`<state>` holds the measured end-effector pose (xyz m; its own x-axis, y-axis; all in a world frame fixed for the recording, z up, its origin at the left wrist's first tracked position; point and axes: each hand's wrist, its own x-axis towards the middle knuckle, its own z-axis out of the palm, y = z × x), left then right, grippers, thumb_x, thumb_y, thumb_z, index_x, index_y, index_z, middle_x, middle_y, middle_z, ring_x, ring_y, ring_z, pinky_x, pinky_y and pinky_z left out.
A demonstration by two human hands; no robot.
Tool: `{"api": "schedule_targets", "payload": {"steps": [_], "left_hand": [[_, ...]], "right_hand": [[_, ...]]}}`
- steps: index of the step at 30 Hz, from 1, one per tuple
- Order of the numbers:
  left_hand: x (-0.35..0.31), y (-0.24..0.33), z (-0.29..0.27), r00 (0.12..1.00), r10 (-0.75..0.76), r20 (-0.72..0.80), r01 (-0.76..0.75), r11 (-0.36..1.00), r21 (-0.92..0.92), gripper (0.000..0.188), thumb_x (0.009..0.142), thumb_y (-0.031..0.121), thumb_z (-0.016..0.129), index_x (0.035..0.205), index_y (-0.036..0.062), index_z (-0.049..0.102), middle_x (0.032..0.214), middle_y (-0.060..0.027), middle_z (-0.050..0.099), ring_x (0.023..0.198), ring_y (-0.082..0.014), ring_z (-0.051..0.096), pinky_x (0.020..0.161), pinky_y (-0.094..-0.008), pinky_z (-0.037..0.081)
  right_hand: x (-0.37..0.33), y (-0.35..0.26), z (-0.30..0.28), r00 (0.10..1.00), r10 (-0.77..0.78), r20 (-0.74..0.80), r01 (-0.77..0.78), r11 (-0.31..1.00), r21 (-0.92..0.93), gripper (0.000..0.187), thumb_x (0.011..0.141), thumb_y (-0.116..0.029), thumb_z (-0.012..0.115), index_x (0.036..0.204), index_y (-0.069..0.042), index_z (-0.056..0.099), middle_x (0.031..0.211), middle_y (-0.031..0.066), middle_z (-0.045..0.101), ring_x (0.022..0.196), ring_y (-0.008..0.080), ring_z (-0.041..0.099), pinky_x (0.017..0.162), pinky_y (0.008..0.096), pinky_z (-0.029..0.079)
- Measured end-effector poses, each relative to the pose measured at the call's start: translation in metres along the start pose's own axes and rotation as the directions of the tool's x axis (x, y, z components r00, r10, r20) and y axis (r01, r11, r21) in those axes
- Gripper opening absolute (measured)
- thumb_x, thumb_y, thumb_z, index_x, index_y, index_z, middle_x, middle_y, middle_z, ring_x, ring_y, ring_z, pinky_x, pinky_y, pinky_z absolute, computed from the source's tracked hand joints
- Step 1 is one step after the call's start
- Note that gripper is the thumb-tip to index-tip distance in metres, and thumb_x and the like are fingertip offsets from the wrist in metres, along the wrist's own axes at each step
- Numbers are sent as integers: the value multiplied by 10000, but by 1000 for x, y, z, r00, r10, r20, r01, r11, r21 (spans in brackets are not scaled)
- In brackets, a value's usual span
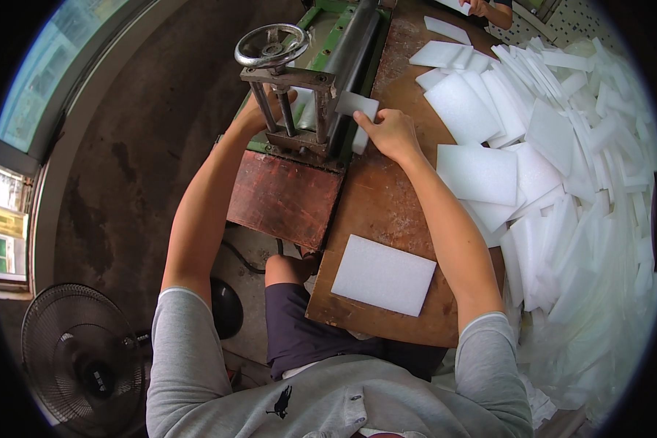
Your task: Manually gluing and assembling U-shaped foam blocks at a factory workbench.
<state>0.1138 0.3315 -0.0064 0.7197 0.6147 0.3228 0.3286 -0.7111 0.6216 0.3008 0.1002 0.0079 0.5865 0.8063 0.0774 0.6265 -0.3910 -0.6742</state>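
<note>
My right hand (393,136) pinches a small white foam piece (359,106) between thumb and fingers, at the right side of a green roller machine (328,47). Part of that piece looks grey in shadow, and its lower end hangs beside the machine's edge. My left hand (259,113) reaches behind the machine's steel post frame (288,79), on the left side. The posts hide most of its fingers. A bit of white foam (304,97) shows near its fingertips; whether the hand grips it is hidden.
A metal handwheel (271,45) tops the frame. One white foam sheet (384,275) lies on the brown wooden table (372,197). A large heap of foam sheets (555,146) fills the right. Another person's hand (479,7) holds foam at the far end. A black fan (84,350) stands lower left.
</note>
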Motion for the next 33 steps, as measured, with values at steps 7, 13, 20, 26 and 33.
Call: {"api": "schedule_targets", "payload": {"steps": [7,13,20,26,33], "left_hand": [[-50,20,-50,840,-495,-223,297,763,-573,349,1020,295,566,1122,-28,653,764,-17,579,605,-69,506,522,-251,420],[-158,138,-41,905,-313,-288,88,799,-595,332,1033,231,568,1246,-18,625,797,9,582,631,-36,487,548,-207,394],[-231,221,8,989,-149,23,148,938,-314,404,875,240,746,1128,-64,670,790,-122,597,677,-176,580,639,-314,489],[-251,209,30,998,-58,39,65,972,-227,345,881,209,720,1081,-68,672,811,-169,610,685,-264,599,662,-373,497],[-253,202,36,999,-15,47,23,982,-189,286,890,197,675,981,-74,664,800,-206,602,703,-340,606,669,-425,487]], "right_hand": [[-27,32,-52,985,-5,-174,-41,966,-256,354,791,-281,703,853,67,722,829,264,709,842,434,701,798,464,569],[-144,28,-105,961,137,-238,-184,965,-186,320,793,-251,724,793,60,646,764,233,689,726,416,672,713,460,545],[-270,10,-88,970,69,-234,-81,996,-44,290,827,-200,738,781,39,580,697,179,616,604,345,600,589,439,469],[-299,21,-78,973,44,-228,-56,997,-46,292,834,-186,735,764,43,569,683,174,601,599,334,594,583,433,464],[-301,24,-72,971,10,-241,-27,997,-69,313,836,-203,731,737,42,563,657,179,584,599,348,589,590,446,461]]}}
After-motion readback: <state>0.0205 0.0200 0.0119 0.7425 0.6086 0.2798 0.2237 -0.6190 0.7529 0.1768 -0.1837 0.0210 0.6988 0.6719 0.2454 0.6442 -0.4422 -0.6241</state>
